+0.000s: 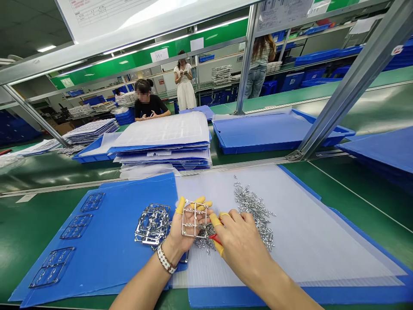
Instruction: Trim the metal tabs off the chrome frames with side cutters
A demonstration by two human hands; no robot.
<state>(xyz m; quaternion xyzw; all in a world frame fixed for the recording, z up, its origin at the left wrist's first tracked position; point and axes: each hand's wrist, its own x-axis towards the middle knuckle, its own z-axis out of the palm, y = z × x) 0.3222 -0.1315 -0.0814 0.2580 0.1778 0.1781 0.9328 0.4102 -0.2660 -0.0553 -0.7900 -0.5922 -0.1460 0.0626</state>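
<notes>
My left hand [178, 232], palm up with yellow finger cots, holds a square chrome-coloured sprue frame [195, 216] with small curved parts on its crossbars. Red-handled nippers [214, 237] are gripped in my right hand [241, 239], which also wears yellow cots. Their jaws are at the lower right of the frame; whether they touch it I cannot tell. Beneath my hands lie loose shiny parts [206, 246], partly hidden. To the right spreads a bigger pile of such parts [253, 211]. Left of my left hand is a heap of chrome frames [152, 224].
Three single frames, the nearest one [51, 267] largest in view, lie on a blue sheet [112, 241]. A translucent ribbed sheet [309, 232] covers the right side. Behind stand stacked sheets [164, 131], a blue tray [258, 129] and a slanted metal post [348, 82]. Several people are beyond.
</notes>
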